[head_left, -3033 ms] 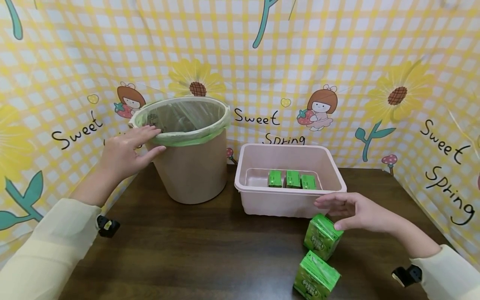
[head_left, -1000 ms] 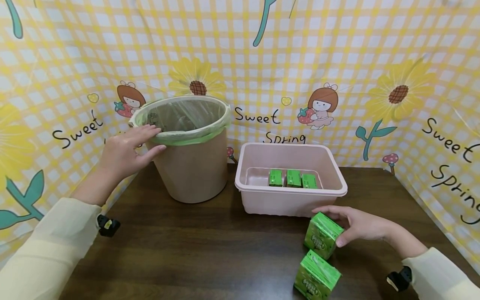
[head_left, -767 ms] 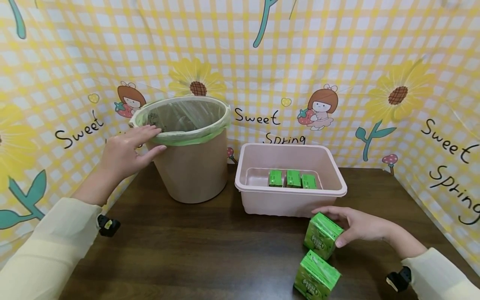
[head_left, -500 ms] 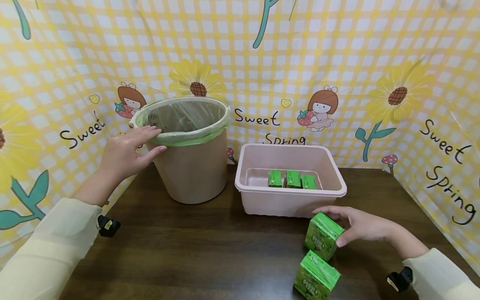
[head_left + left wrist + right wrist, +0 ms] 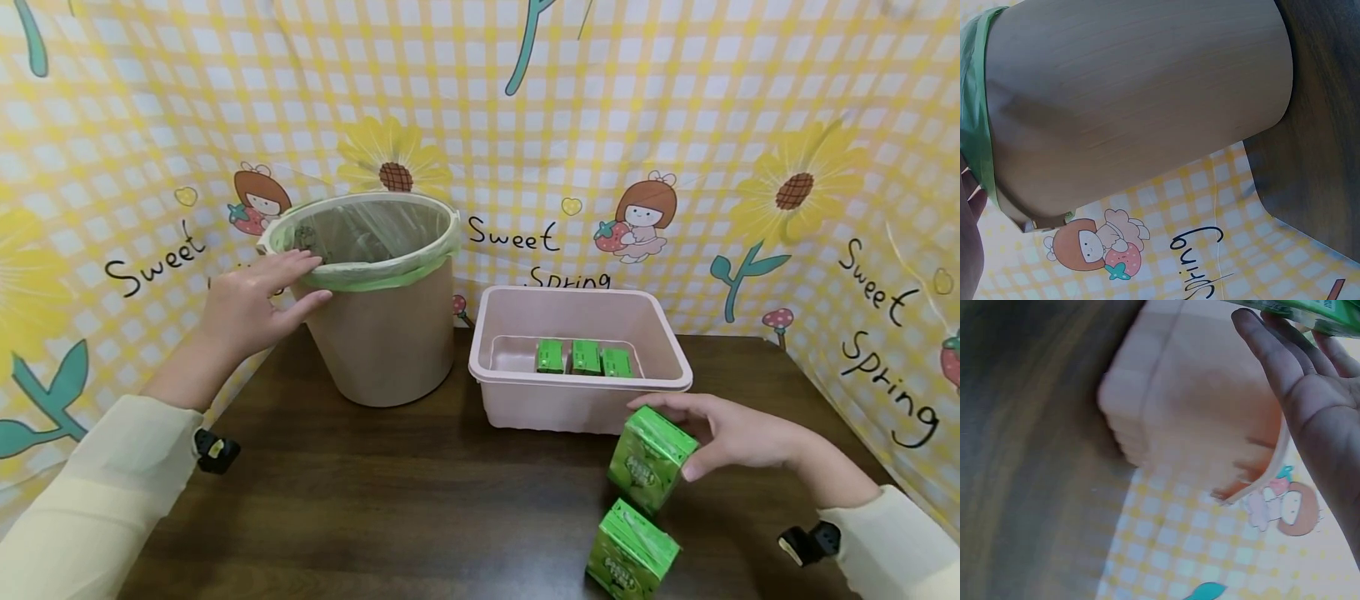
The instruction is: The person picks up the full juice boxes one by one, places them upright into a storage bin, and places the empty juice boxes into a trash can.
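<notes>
My right hand (image 5: 738,433) grips a small green printed box (image 5: 651,458) by its upper part, thumb on the near side and fingers behind. In the right wrist view that box (image 5: 1329,315) shows at the top edge, with the fingers under it. A second, similar green box (image 5: 632,552) stands on the table just in front of it. With fairly straight fingers, my left hand (image 5: 258,300) rests at the rim of a brown trash bin (image 5: 378,342) lined with a green bag (image 5: 397,277). In the left wrist view the bin (image 5: 1141,100) fills most of the picture.
A pale pink plastic tub (image 5: 558,404) stands right of the bin, behind the held box. Three green boxes (image 5: 586,357) stand inside it. The dark wooden table (image 5: 375,492) ends at a yellow checked cloth (image 5: 510,142) behind and at the sides.
My right hand has come down onto the rear green box, taken hold of it and raised it slightly. The left hand stays at the bin's rim.
</notes>
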`<state>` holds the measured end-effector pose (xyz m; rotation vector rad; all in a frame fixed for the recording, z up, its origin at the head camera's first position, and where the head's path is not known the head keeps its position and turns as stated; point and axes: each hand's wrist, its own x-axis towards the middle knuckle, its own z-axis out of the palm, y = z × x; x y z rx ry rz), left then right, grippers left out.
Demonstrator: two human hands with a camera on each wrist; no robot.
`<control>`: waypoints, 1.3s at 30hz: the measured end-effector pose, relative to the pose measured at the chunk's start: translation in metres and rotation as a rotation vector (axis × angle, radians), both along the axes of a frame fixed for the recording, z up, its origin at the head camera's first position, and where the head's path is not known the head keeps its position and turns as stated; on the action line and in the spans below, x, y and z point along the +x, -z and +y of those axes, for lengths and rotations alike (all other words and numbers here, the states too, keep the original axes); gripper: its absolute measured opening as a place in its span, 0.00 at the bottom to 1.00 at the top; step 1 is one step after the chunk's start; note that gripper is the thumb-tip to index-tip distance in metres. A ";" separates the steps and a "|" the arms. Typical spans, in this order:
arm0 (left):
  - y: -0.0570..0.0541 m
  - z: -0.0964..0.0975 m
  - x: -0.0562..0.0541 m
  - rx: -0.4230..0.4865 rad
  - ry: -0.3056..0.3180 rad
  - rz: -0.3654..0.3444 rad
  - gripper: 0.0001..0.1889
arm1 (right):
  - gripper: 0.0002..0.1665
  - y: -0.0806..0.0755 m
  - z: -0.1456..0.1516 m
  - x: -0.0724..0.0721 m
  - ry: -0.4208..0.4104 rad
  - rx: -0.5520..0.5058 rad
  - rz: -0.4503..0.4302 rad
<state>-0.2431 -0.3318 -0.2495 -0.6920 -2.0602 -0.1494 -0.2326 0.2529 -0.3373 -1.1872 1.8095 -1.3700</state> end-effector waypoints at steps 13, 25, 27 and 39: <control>0.000 -0.001 0.002 0.002 -0.010 -0.018 0.26 | 0.44 -0.052 -0.026 -0.002 -0.023 -0.012 0.176; 0.000 -0.001 0.002 0.000 -0.003 -0.004 0.26 | 0.41 -0.092 -0.062 -0.009 0.090 -0.008 0.280; 0.000 -0.001 0.002 -0.004 0.000 -0.003 0.26 | 0.40 -0.096 -0.068 -0.011 0.115 -0.013 0.270; 0.000 -0.002 0.000 -0.002 0.011 -0.014 0.26 | 0.39 -0.117 -0.113 -0.030 0.180 -0.103 0.279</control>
